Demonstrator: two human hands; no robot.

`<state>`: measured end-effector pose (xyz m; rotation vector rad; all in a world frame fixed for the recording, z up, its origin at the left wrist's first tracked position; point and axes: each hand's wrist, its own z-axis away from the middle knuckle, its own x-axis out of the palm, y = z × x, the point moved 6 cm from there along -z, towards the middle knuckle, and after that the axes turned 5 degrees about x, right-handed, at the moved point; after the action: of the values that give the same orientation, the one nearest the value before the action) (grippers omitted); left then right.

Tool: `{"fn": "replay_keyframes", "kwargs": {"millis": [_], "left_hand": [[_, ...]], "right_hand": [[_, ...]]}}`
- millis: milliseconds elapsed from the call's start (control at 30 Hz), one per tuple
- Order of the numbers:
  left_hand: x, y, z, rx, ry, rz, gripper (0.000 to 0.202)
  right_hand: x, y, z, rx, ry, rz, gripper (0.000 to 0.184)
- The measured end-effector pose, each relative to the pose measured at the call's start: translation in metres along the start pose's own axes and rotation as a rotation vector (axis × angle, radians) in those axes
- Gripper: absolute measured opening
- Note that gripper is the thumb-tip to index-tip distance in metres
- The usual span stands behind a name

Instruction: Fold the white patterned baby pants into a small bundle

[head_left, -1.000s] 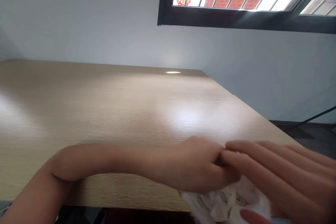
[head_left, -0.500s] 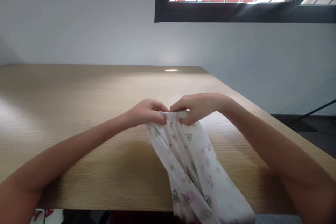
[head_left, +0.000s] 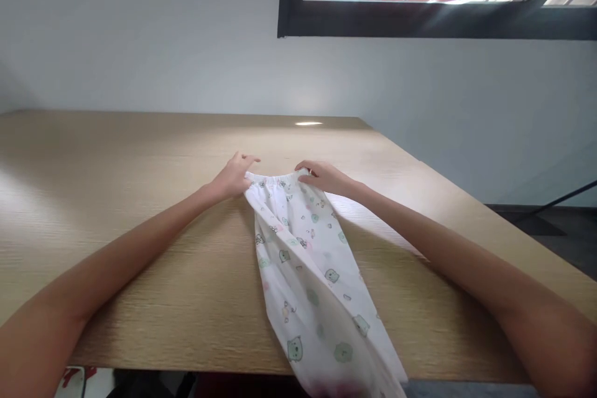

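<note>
A white pair of pants (head_left: 317, 261) with green, pink and dark animal prints stretches from the middle of the table down over its near edge. Its gathered elastic waistband lies at the far end, pulled fairly straight. My left hand (head_left: 236, 175) pinches the left corner of the waistband, its index finger pointing forward. At the right corner, my right hand (head_left: 321, 175) grips the band between thumb and fingers. Soft diagonal folds run down the cloth, and its lower end drops out of view below the table edge.
A wide light-wood table (head_left: 153, 155) reaches back to a grey wall (head_left: 153, 31). Above it on the right is a dark-framed, barred window (head_left: 420, 20). The table's right edge slants toward me. A thin dark pole (head_left: 564, 198) leans at the far right.
Both hands have moved forward and apart, spreading the bunched waistband. The pants have been drawn farther up the table and lie flatter, with the print showing more clearly.
</note>
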<state>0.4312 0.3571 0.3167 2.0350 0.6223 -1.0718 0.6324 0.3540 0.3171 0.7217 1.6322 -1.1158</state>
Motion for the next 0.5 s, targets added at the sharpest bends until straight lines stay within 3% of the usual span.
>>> {"fn": "replay_keyframes", "kwargs": {"millis": [100,200,300,400,500], "left_hand": [[0.001,0.044,0.009,0.210,-0.061,-0.157,0.046],[0.010,0.114,0.041,0.599,-0.280,-0.017,0.042],[0.024,0.166,0.083,0.829,-0.486,0.073,0.057],[0.034,0.187,0.106,0.888,-0.530,0.012,0.060],[0.028,0.189,0.104,0.872,-0.500,-0.038,0.041]], "right_hand": [[0.011,0.002,-0.001,-0.080,0.059,0.215,0.027],[0.017,-0.020,0.007,-0.250,0.190,0.406,0.031],[0.026,-0.052,0.020,-0.385,0.194,0.267,0.036],[0.040,-0.077,0.031,-0.439,0.086,0.064,0.035],[0.052,-0.080,0.032,-0.446,-0.043,0.056,0.041]]}}
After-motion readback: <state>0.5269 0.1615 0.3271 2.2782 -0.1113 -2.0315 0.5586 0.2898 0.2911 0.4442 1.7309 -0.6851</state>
